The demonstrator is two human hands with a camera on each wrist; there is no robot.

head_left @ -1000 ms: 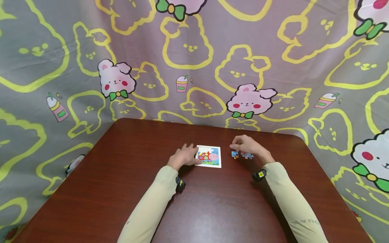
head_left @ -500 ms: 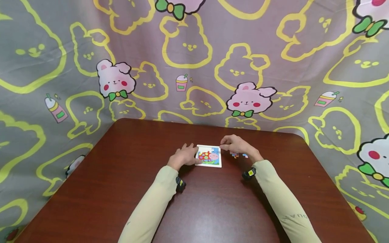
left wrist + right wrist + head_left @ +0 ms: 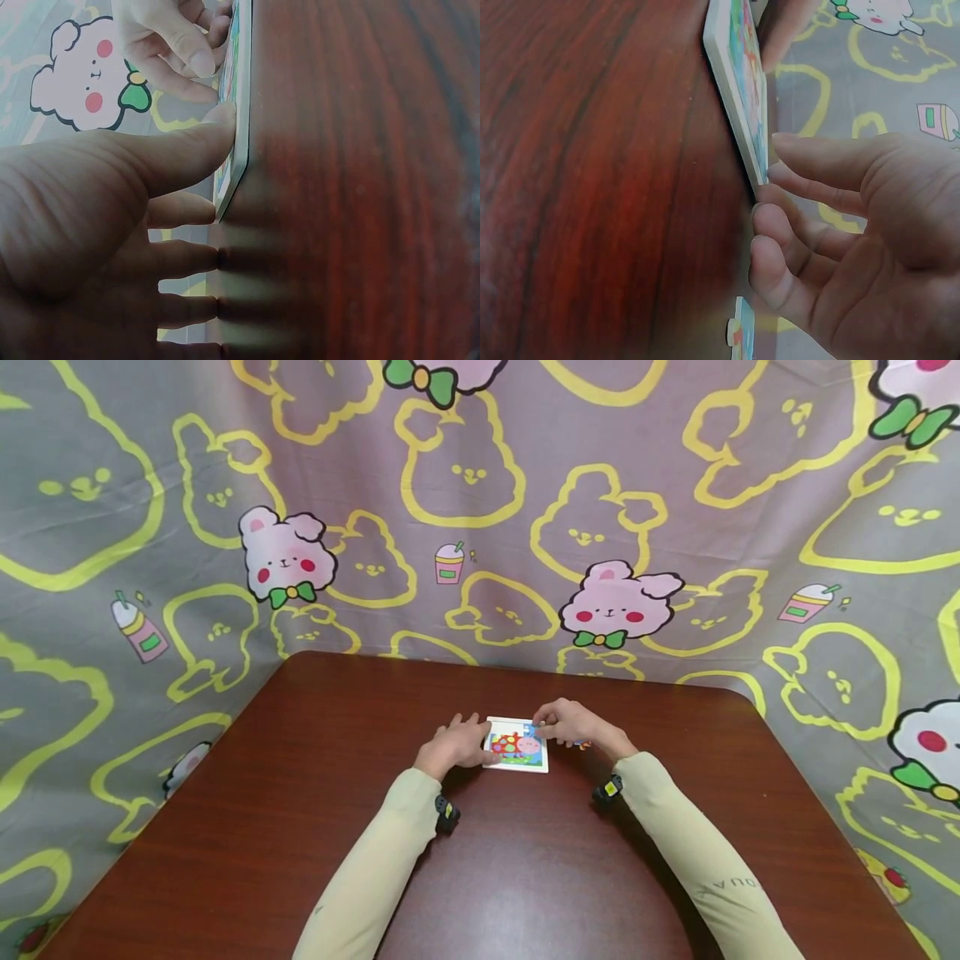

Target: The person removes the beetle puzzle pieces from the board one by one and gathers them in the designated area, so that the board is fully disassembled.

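A small jigsaw puzzle in a white-rimmed tray (image 3: pixel 517 768) lies flat on the table, showing a red, spotted, pink-headed picture with a bare white patch at its upper left. My left hand (image 3: pixel 455 745) steadies its left side, thumb (image 3: pixel 217 124) on the tray's edge and the other fingers spread straight on the table. At the upper right corner, my right hand (image 3: pixel 570 721) pinches a small puzzle piece, mostly hidden by its curled fingers. Loose blue puzzle pieces (image 3: pixel 582 744) lie under the right hand, partly covered; one piece (image 3: pixel 742 330) shows in the right wrist view.
The brown wooden table (image 3: pixel 480 877) stretches around the puzzle. Behind and beside it hangs a grey curtain (image 3: pixel 360 460) with yellow outlines and rabbit heads. A small black camera sits on each wrist (image 3: pixel 447 814).
My right hand has moved left from beside the loose pieces to the tray's upper right corner. The left hand and the tray have stayed in place.
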